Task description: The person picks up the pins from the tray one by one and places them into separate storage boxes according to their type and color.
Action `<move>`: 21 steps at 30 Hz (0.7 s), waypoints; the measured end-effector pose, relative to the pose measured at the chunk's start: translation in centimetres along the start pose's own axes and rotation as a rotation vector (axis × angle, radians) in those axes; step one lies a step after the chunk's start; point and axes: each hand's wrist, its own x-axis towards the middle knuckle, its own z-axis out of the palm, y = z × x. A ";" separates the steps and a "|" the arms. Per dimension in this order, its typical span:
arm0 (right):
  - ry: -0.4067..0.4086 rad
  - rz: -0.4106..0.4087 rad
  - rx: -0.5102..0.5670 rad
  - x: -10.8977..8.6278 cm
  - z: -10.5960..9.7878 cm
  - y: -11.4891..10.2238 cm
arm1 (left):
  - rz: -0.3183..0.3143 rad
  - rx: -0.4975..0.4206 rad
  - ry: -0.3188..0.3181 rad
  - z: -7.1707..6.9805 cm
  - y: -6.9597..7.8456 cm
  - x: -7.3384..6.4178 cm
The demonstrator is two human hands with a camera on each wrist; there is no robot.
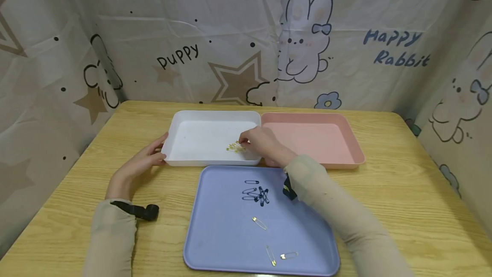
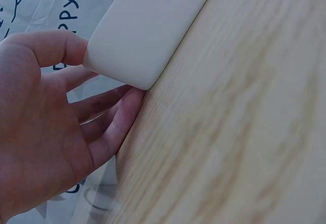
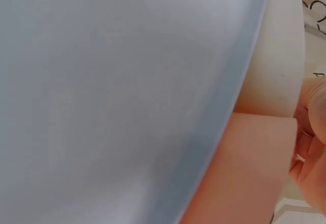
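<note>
My left hand (image 1: 142,159) grips the front left corner of a white tray (image 1: 203,162), its thumb and fingers against the outer wall. In the left wrist view, that hand (image 2: 56,117) stands at the tray's corner (image 2: 137,40), close to the tabletop. My right hand (image 1: 263,142) reaches over the white tray's right end. Its fingers are bent, with fingertips right at a small heap of gold safety pins (image 1: 235,147); I cannot tell whether they pinch a pin. The right wrist view shows part of this hand (image 3: 310,147) at the edge.
A pink tray (image 1: 307,136) adjoins the white tray on the right. In front lies a blue tray (image 1: 223,243) holding several black safety pins (image 1: 261,195) and three gold ones, including one near the middle (image 1: 259,223). Printed cloth (image 1: 238,33) hangs behind the wooden table (image 1: 384,183).
</note>
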 end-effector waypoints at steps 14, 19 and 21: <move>0.062 -0.057 0.074 -2.7 -1.0 0.2 | 0.004 -0.023 0.002 0.0 0.2 0.0; 0.117 -0.091 0.080 -4.4 -1.1 0.1 | 0.000 -0.036 0.001 0.2 0.2 -0.1; 0.145 -0.114 0.093 -5.3 -1.2 -0.1 | 0.000 -0.031 0.003 0.2 0.2 -0.1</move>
